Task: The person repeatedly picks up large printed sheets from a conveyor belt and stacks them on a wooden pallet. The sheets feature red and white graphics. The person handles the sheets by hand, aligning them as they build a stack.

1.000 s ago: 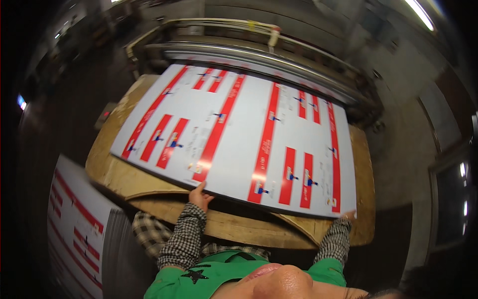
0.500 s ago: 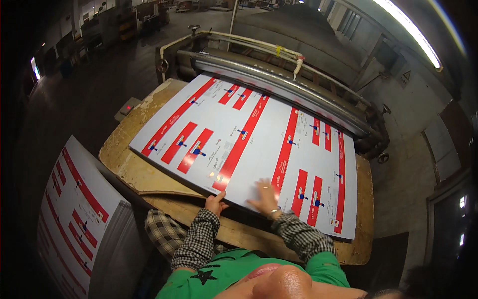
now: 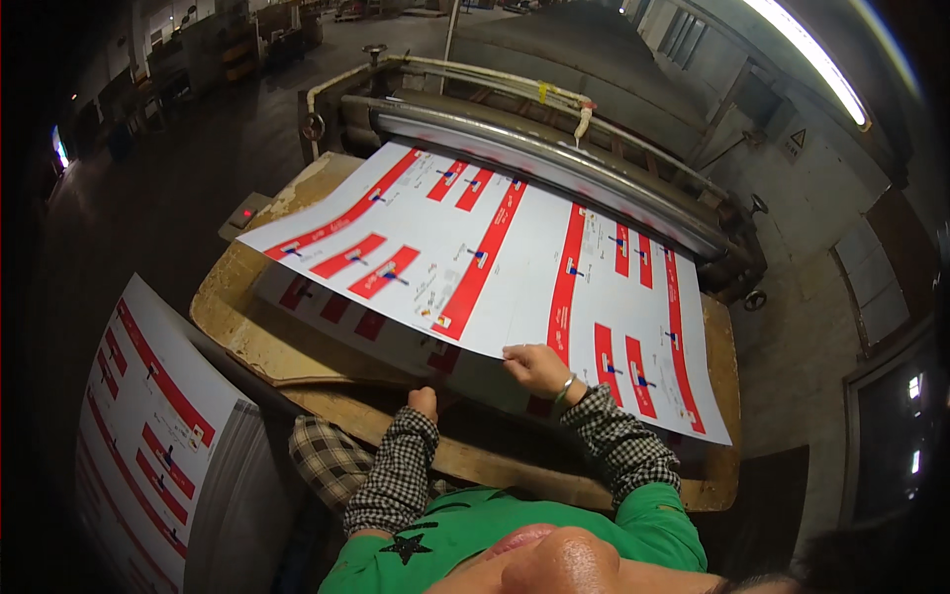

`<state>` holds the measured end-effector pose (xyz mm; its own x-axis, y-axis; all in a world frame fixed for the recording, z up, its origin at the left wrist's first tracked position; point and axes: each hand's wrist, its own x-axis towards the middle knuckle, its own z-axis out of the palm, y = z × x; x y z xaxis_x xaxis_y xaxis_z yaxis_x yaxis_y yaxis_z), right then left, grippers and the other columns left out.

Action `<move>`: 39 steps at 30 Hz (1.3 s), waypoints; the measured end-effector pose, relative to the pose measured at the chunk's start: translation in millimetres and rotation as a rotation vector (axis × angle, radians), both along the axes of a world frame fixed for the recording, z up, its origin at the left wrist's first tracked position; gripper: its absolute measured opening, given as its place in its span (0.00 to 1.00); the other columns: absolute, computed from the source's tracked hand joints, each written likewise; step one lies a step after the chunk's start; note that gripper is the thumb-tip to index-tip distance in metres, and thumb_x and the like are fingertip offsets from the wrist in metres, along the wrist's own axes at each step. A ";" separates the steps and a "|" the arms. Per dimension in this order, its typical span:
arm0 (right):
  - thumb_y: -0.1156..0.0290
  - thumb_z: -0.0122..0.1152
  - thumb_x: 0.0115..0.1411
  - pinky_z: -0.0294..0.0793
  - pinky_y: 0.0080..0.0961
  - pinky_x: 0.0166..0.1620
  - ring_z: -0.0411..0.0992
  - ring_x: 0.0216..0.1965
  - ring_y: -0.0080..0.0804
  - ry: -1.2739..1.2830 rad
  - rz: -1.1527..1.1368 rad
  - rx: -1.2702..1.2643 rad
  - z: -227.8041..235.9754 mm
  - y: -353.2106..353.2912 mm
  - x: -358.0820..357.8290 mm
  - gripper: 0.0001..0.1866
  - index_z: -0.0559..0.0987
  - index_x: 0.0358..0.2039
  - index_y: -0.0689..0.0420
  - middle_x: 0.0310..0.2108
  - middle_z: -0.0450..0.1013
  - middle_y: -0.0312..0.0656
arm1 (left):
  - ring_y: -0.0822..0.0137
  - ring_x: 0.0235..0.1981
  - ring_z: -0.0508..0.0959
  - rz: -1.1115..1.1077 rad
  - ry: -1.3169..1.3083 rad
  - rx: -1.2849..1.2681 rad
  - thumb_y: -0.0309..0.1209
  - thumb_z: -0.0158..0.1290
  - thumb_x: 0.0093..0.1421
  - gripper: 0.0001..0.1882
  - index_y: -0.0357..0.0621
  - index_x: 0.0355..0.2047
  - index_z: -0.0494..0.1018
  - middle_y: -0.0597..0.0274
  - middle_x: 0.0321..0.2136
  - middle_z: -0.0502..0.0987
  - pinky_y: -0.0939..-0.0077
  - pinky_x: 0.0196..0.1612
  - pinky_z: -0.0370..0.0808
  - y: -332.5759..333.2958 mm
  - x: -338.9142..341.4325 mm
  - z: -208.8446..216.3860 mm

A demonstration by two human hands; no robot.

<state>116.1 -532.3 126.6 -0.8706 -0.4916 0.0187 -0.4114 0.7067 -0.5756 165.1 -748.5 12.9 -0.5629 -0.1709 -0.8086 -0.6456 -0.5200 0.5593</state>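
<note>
Holding the top sheet (image 3: pixel 515 267) by its near edge, my right hand (image 3: pixel 537 368) has its fingers curled over that edge, pinching it. The sheet lies lifted and skewed across the wooden table (image 3: pixel 247 327), its far end up against the steel roller (image 3: pixel 554 163) of the machine. My left hand (image 3: pixel 424 401) sits at the table's near edge, under the sheet's lip; I can't tell whether it's closed on anything, as only the knuckles show.

Risks, as I judge them: with only one hand gripping, the big sheet could sag and crease at the free left corner. Skewed as it is, it could meet the roller crooked. Dragging it over the lower sheet (image 3: pixel 336 312) beneath could shift that one too.

Print on the top sheet: white ground, long red bands running toward the roller, shorter red blocks between them, small blue marks on those. The lower sheet shows the same red blocks peeking out on the left. To my left, a stack (image 3: pixel 158 436) of like sheets, red bars on white, stands tilted beside the table. A small box with a red light (image 3: pixel 243 213) sits by the table's left corner. On the wall, far right, a triangular warning sign (image 3: pixel 798 139).
</note>
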 end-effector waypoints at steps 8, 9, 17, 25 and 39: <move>0.66 0.59 0.49 0.70 0.34 0.33 0.72 0.30 0.48 -0.148 -0.061 0.069 -51.6 -3.9 23.2 0.10 0.73 0.28 0.58 0.26 0.73 0.48 | 0.55 0.34 0.77 -0.036 0.379 0.286 0.23 0.44 0.53 0.12 0.24 0.36 0.64 0.45 0.36 0.71 0.60 0.36 0.78 0.6 -4.2 -23.7; 0.65 0.60 0.48 0.71 0.32 0.35 0.73 0.31 0.46 -0.172 -0.070 0.079 -60.8 -1.0 17.6 0.11 0.74 0.30 0.56 0.29 0.74 0.48 | 0.57 0.31 0.76 -0.054 0.351 0.269 0.25 0.46 0.56 0.13 0.25 0.37 0.63 0.46 0.34 0.71 0.59 0.35 0.78 -1.7 -3.4 -25.3; 0.54 0.64 0.42 0.66 0.38 0.49 0.68 0.44 0.47 -0.012 -0.297 0.287 -81.4 -0.5 -65.6 0.26 0.75 0.35 0.62 0.39 0.72 0.52 | 0.65 0.25 0.74 -0.080 0.349 0.294 0.33 0.54 0.56 0.15 0.32 0.32 0.65 0.53 0.29 0.72 0.64 0.32 0.78 -1.0 -2.0 -29.3; 0.53 0.65 0.40 0.55 0.39 0.59 0.61 0.52 0.52 0.249 0.065 0.269 -82.8 -23.0 16.7 0.34 0.70 0.44 0.62 0.46 0.65 0.55 | 0.66 0.26 0.76 -0.172 0.371 0.430 0.24 0.53 0.52 0.08 0.32 0.32 0.70 0.55 0.27 0.74 0.72 0.30 0.76 -14.8 1.3 -26.8; 0.69 0.56 0.51 0.72 0.24 0.42 0.74 0.40 0.38 -0.237 0.077 -0.055 -9.0 -9.1 5.8 0.13 0.75 0.35 0.64 0.41 0.72 0.51 | 0.60 0.28 0.74 -0.079 0.164 0.067 0.25 0.44 0.54 0.10 0.26 0.31 0.67 0.49 0.29 0.72 0.66 0.28 0.73 -4.8 -3.9 -34.1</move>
<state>121.9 -541.4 117.6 -0.8141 -0.5603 -0.1529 -0.3115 0.6434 -0.6993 161.2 -753.2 -21.3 -0.6976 -0.0701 -0.7131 -0.5890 -0.5107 0.6263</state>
